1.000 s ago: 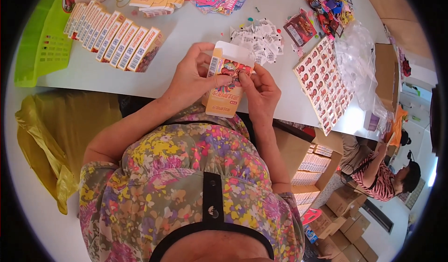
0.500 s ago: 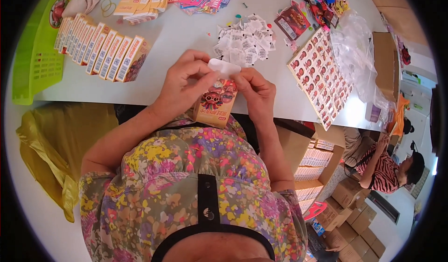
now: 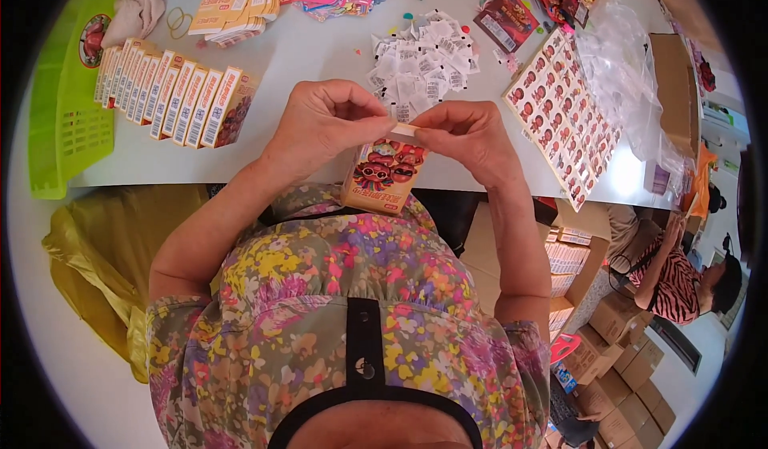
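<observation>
Fingertips of both hands meet at the top flap of one small orange carton [image 3: 382, 175], which hangs just below them over the table [image 3: 320, 65] edge. The left hand [image 3: 328, 125] pinches the flap from one side, the right hand [image 3: 472, 137] from the other, both grasping. Just beyond the knuckles lies one heap of small white slips [image 3: 420, 61]. Farther left of the left hand stands one row of about ten like cartons [image 3: 172, 97]; right of the right hand lies one sheet of stickers [image 3: 564, 117].
</observation>
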Available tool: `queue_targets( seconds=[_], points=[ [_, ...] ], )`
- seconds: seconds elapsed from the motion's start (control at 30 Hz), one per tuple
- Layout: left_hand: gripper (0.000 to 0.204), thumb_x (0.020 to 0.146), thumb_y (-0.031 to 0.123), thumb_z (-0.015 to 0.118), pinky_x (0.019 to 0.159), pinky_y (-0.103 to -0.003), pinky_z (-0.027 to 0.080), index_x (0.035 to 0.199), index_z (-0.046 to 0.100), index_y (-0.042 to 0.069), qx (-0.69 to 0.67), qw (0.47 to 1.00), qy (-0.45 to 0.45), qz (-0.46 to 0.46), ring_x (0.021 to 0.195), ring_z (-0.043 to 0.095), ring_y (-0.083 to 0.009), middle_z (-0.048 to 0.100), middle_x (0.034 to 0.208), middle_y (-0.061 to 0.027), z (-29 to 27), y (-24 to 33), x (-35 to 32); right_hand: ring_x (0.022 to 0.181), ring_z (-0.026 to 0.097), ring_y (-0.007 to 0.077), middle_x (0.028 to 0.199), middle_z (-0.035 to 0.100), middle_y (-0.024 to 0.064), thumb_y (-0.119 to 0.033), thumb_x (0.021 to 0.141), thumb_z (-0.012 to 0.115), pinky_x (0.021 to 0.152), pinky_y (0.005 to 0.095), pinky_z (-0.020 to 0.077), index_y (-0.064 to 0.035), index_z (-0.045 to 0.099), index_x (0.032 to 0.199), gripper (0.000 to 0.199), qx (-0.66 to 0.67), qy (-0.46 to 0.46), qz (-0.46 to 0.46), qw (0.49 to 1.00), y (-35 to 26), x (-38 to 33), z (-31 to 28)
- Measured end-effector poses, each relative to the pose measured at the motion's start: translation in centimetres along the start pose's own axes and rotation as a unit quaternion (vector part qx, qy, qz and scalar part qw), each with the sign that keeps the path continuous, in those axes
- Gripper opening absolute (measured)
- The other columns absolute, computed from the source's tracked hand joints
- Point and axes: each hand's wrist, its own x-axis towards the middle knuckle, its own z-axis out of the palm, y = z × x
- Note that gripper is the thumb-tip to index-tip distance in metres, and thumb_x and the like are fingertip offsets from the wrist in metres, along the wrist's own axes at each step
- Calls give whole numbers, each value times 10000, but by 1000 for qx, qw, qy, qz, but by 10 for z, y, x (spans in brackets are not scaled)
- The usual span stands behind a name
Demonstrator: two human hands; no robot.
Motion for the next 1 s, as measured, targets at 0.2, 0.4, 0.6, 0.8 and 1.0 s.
queue_targets(
  seconds=[0.2, 0.4, 0.6, 0.8, 1.0],
  points=[
    [50, 834, 28, 705, 643, -202, 470, 875, 679, 13, 19, 999, -35, 21, 752, 597, -56, 666, 824, -32, -9, -8, -1, 780, 632, 77, 861, 701, 40, -22, 833, 681, 696, 224, 523, 21, 720, 971, 150, 0, 1, 3, 1000, 3, -3, 5],
    [207, 799, -53, 713, 727, -218, 515, 982, 653, 22, 9, 994, -93, 49, 884, 600, -87, 612, 1012, -52, -4, -10, -13, 879, 647, 119, 980, 693, 90, -8, 859, 664, 785, 260, 543, 18, 708, 1016, 165, 46, 22, -35, 998, 15, -21, 16],
    [257, 788, -76, 712, 803, -242, 522, 1014, 646, 29, 47, 984, -160, 58, 941, 599, -111, 594, 1048, -57, -11, -26, -20, 953, 646, 153, 1077, 664, 115, 86, 810, 677, 835, 289, 544, 20, 703, 1000, 203, 140, 38, -72, 987, 46, -41, 42],
    [589, 793, 21, 751, 962, -302, 476, 1314, 475, 23, -112, 989, -87, 44, 1194, 540, -174, 551, 1276, -90, -12, -36, -12, 886, 655, 147, 1015, 662, 93, -33, 907, 616, 766, 289, 573, -18, 641, 1047, 143, 272, 206, -78, 937, 43, -31, 43],
    [938, 651, 114, 876, 1022, -385, 447, 1375, 282, 50, -1, 971, -1, 238, 1264, 457, -236, 413, 1394, -172, -8, -34, -19, 800, 638, 113, 964, 639, 50, -147, 935, 619, 669, 261, 545, -31, 604, 1035, 154, 224, 100, -20, 969, 33, -6, 67]
  ],
)
